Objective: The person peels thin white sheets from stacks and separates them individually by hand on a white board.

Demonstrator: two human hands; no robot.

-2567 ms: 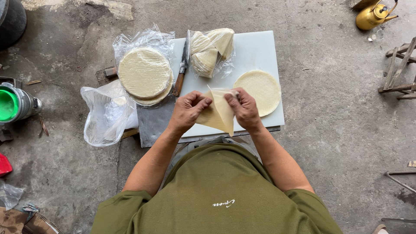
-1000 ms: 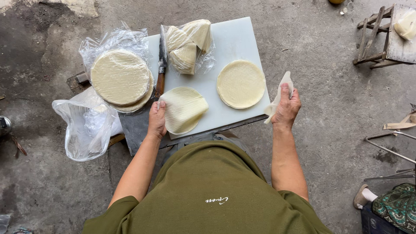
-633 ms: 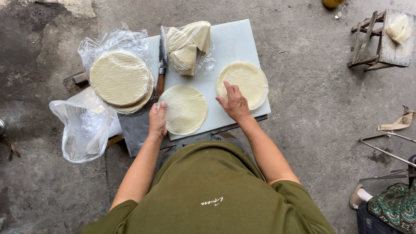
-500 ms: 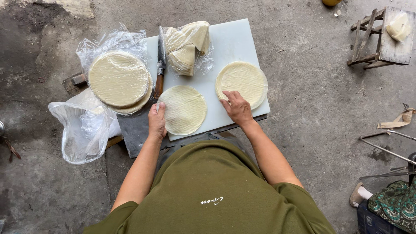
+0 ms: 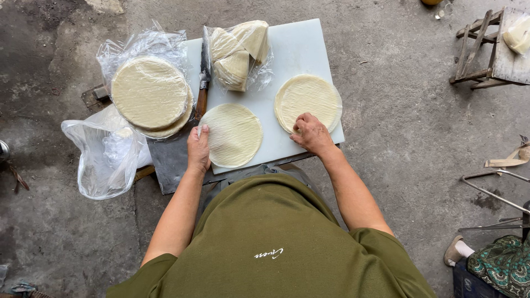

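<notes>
A white cutting board lies on the concrete floor in front of me. My left hand rests on the left edge of a flat round pastry sheet at the board's near side. My right hand presses its fingers on the near edge of a small stack of round sheets to the right. Neither hand has lifted anything. A clear bag of folded triangular pieces lies at the board's far edge.
A knife lies along the board's left edge. Left of it sits a wrapped stack of round sheets and an open plastic bag. A wooden stool stands at the far right, metal rods nearer.
The folded piece I held is gone from my hands. A single sheet now lies spread flat under my left hand, and my right hand has come back onto the right stack.
</notes>
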